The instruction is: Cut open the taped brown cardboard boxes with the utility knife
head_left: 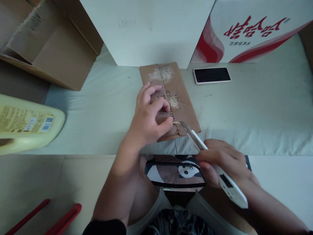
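A flat brown cardboard box (182, 88) lies on the pale green covered surface, with a seam along its middle and patches of clear tape. My left hand (150, 114) rests on its left half, fingers bent and pressing the cardboard, the thumb beside the seam. A small pale strip (176, 123) sticks up at the seam by the thumb tip. In my right hand (223, 160) is a white utility knife (232, 189), its blade out and angled up to the left. The blade tip is at or just above that strip; whether they touch I cannot tell.
A phone (212, 75) lies right of the cardboard. Behind stand a white box (149, 32) and a red-and-white printed carton (244, 49). An open cardboard carton (61, 49) and a yellow jug (31, 122) are at left. Red handles (65, 218) show lower left.
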Tool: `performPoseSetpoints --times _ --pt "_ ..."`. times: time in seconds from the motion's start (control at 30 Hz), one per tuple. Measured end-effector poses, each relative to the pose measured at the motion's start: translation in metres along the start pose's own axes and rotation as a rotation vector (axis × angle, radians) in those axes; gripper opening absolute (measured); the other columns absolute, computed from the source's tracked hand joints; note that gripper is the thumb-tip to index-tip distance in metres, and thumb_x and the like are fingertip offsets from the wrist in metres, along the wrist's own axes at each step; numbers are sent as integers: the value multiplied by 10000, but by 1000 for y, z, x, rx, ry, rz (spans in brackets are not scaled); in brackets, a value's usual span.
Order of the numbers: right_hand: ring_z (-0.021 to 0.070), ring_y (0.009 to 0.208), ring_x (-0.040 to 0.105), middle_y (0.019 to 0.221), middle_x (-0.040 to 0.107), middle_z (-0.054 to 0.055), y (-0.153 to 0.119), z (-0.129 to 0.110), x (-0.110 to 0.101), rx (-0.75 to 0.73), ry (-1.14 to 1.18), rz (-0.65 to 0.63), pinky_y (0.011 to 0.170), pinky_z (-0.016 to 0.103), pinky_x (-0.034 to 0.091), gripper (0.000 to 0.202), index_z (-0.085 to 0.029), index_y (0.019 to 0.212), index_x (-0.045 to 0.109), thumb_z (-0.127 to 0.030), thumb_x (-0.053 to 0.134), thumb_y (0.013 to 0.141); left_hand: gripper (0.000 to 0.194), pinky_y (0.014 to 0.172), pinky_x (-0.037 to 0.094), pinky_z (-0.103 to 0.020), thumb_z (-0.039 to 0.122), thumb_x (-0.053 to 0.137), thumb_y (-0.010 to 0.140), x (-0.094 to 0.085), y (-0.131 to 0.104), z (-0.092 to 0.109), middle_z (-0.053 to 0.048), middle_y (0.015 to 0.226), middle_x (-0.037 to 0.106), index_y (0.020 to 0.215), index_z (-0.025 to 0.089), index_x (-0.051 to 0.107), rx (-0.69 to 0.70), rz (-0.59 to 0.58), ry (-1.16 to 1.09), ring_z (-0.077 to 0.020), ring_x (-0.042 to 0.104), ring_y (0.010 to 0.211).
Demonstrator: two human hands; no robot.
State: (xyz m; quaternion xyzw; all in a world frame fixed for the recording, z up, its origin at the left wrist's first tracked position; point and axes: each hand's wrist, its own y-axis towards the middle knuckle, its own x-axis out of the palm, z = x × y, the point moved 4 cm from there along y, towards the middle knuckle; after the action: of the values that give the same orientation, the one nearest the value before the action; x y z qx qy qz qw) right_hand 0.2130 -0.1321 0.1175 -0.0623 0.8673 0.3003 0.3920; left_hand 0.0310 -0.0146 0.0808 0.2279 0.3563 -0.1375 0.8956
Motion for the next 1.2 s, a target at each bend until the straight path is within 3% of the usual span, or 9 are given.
performPoseSetpoints --times 0.17,0.3,0.47,0.8,1.03,1.2 --pt "96 475 561 593 587 -60 2 2 10 -20 13 133 507 220 478 130 -208 1035 600 -166 493 974 116 1343 247 -691 226 666 822 0 0 1 -102 1448 545 882 259 572 22 28 -17 -405 338 1579" --pt "116 502 574 648 634 -16 5 3 19 -22 -52 60 497 238 478 196 -185 1088 629 -174 490 950 143 1334 251 -710 211 683 805 0 0 0 -86 1457 554 865 259 562 15 36 -23 -413 340 1575" --pt "124 526 557 670 640 -15 4 -2 17 -75 -137 66 507 256 462 242 -161 1120 645 -119 531 911 159 1330 264 -686 205 686 786 2 0 -1 -93 1457 547 869 253 560 9 34 -30 -404 331 1582" --pt "104 484 500 625 585 -32 20 -14 21 4 -221 -21 474 261 398 194 -162 928 702 -103 518 911 144 1341 261 -676 188 692 788 1 0 1 -86 1493 535 851 250 578 -17 12 -9 -398 307 1603" --pt "100 539 592 705 695 6 18 -1 13 41 -25 17 533 219 479 228 -163 1007 699 -106 504 903 158 1339 239 -703 170 703 793 0 0 3 -88 1497 549 837 248 573 -29 9 -24 -409 312 1605" --pt "108 496 498 639 619 -14 24 -13 16 4 -212 -57 498 261 387 178 -179 866 685 -95 531 897 163 1349 229 -685 166 708 782 2 1 4 -82 1525 536 834 249 577 -45 -3 -10 -399 303 1614"
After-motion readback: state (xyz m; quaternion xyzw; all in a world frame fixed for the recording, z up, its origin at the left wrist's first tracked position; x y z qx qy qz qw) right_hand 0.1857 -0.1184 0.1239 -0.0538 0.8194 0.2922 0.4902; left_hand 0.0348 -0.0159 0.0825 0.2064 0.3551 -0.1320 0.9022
